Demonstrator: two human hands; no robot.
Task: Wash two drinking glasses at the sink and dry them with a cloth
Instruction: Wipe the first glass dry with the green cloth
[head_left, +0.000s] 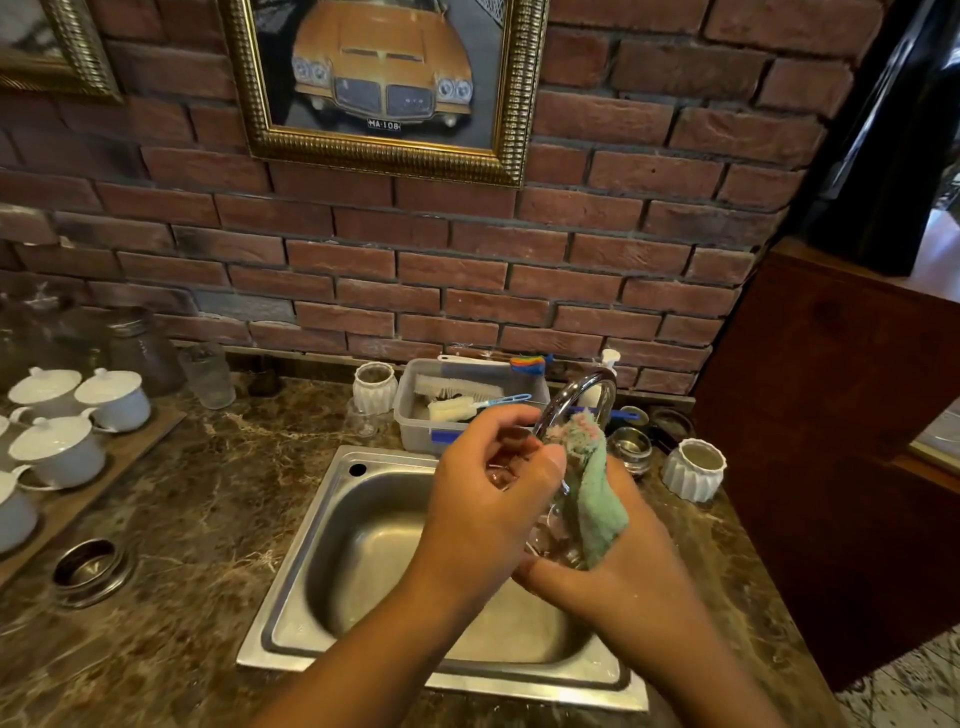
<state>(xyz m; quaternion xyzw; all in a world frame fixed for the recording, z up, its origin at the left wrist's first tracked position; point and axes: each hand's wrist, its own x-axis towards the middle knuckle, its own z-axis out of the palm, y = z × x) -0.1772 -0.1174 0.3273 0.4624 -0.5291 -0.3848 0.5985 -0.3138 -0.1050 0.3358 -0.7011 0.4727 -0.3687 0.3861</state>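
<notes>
Over the steel sink (332, 561) both my hands work on one clear drinking glass (550, 535). My left hand (488, 499) grips the glass near its rim, fingers curled round it. My right hand (618, 577) holds the glass from below and presses a green cloth (595, 493) against its side. The cloth's frayed pinkish top sticks up by the chrome tap (576, 395). Most of the glass is hidden by my hands and the cloth. Another clear glass (210, 374) stands on the counter at the back left.
A grey plastic tub (410, 415) with brushes sits behind the sink. White ribbed jars (696, 470) and a small glass jar (631, 449) stand right of the tap. White lidded cups (111, 397) fill a wooden tray at left. A metal ring (88, 569) lies on the marble counter.
</notes>
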